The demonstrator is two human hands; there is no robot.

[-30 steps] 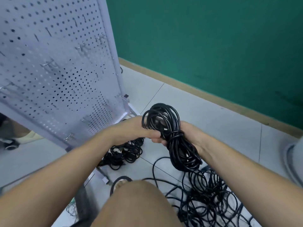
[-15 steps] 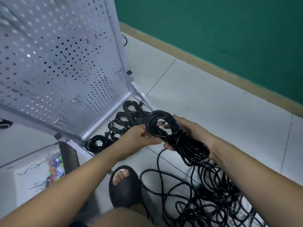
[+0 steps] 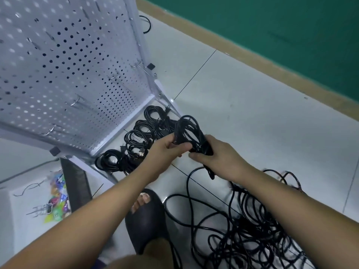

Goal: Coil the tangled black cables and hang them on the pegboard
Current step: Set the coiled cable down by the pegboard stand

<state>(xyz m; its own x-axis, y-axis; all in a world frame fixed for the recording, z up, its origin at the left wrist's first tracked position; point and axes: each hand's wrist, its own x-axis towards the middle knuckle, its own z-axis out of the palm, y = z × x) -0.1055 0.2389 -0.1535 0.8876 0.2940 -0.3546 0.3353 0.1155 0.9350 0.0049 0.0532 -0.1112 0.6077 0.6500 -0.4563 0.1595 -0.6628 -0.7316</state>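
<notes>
tiled floor [image 3: 252,117] | tangled cables [image 3: 250,235] lower right | coiled bundles [image 3: 155,121] by pegboard [image 3: 77,74] foot | black slipper [image 3: 145,226]

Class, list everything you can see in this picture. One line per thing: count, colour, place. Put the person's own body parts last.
pegboard: one, white, upper left, standing on the floor
hooks: several, silver, on the pegboard
held coil: one, black, centre, in both hands
floor coils: several, black, at the pegboard's foot
tangled cables: one heap, black, floor at lower right
packets: a few, multicoloured, lower left
wall: one, green, top right
floor: one, pale grey tiles, across the middle
slipper: one, black, bottom centre, on a foot
left hand: one, pinches the held coil from the left
right hand: one, grips the held coil from the right
</notes>
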